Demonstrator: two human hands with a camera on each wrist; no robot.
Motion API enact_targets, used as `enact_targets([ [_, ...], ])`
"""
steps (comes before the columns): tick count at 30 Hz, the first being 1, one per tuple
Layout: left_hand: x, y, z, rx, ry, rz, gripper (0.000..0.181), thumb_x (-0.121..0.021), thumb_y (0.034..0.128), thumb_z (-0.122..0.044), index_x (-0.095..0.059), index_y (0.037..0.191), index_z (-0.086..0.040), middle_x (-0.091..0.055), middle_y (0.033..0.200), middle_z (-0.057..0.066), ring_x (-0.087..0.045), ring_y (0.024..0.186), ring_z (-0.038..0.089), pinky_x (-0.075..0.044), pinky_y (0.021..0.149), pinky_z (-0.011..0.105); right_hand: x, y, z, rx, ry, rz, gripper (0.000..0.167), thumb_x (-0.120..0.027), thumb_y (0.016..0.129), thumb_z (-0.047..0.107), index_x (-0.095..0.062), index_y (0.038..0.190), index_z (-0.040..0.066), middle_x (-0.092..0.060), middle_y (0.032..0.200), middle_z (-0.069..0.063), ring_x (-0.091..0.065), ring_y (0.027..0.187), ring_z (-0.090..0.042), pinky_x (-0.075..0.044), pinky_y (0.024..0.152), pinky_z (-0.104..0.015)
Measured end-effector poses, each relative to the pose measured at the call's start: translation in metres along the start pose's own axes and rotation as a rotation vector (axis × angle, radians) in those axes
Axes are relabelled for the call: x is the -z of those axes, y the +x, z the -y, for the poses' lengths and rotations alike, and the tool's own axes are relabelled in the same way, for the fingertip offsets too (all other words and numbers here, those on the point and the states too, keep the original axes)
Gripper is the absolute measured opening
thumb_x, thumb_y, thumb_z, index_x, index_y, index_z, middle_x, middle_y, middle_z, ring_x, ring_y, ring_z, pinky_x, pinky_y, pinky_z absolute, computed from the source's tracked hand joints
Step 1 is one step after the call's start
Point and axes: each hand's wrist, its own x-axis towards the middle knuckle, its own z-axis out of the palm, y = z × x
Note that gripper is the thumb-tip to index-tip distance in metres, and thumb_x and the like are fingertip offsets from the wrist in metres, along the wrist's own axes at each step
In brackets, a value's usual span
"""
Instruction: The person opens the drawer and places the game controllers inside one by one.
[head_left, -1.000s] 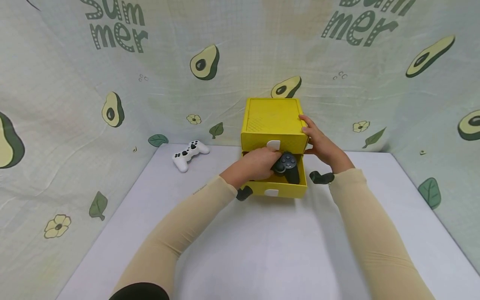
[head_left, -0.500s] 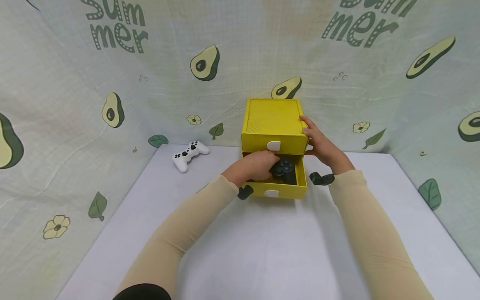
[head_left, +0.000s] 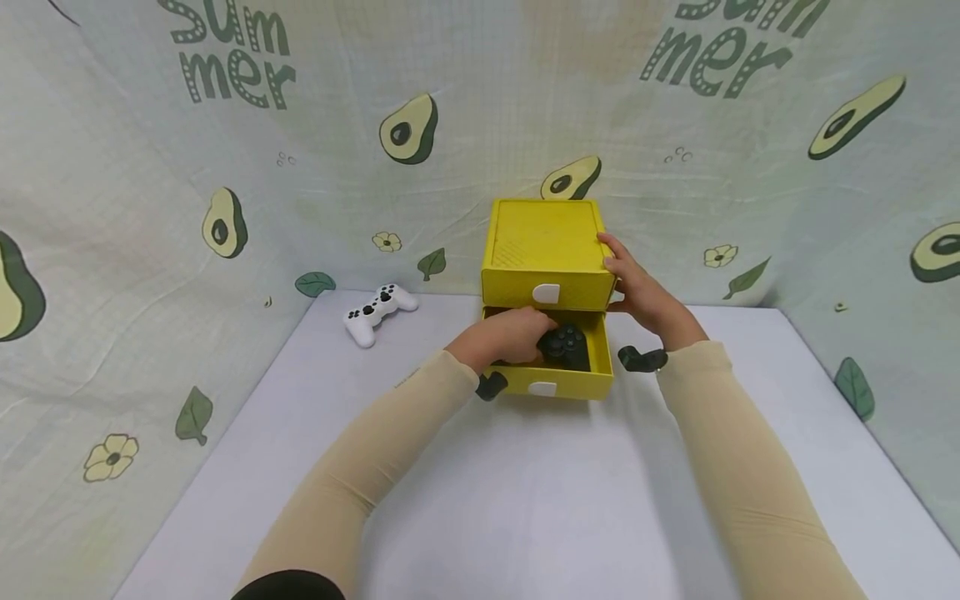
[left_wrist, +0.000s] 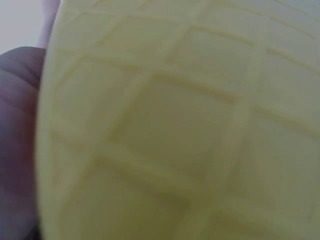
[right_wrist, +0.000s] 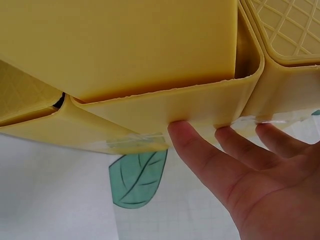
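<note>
A two-tier yellow drawer unit (head_left: 547, 237) stands against the back cloth, its lower drawer (head_left: 573, 385) pulled out. Inside that drawer a black game controller (head_left: 567, 348) is held at its left side by my left hand (head_left: 510, 337), whose fingertips are hidden. In the left wrist view a yellow lattice-patterned panel (left_wrist: 180, 125) fills most of the picture, with part of the left hand (left_wrist: 20, 145) at the edge. My right hand (head_left: 648, 296) rests on the unit's right side. Its extended fingers touch the yellow wall (right_wrist: 200, 107) in the right wrist view.
A white game controller (head_left: 379, 312) lies on the white table (head_left: 525, 492), left of the unit. Patterned cloth (head_left: 337, 183) hangs behind and along both sides. White pull tabs (head_left: 546, 293) mark the drawer fronts.
The black controller has sunk lower and shifted slightly left inside the drawer, with my left hand still at its side. My right hand stays against the unit.
</note>
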Motion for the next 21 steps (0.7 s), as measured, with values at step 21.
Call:
enact_targets([
  [21, -0.0042, 0.002, 0.0021, 0.02, 0.006, 0.037, 0.051, -0.067, 0.0909, -0.022, -0.053, 0.14, -0.015, -0.062, 0.131, 0.0, -0.058, 0.114, 0.012, -0.044, 0.106, 0.03, 0.0013, 0.0019, -0.003, -0.004, 0.004, -0.009, 0.057, -0.032, 0.098, 0.056, -0.005, 0.148, 0.055, 0.003, 0.164, 0.001, -0.021, 0.143, -0.046, -0.029, 0.106, -0.07],
])
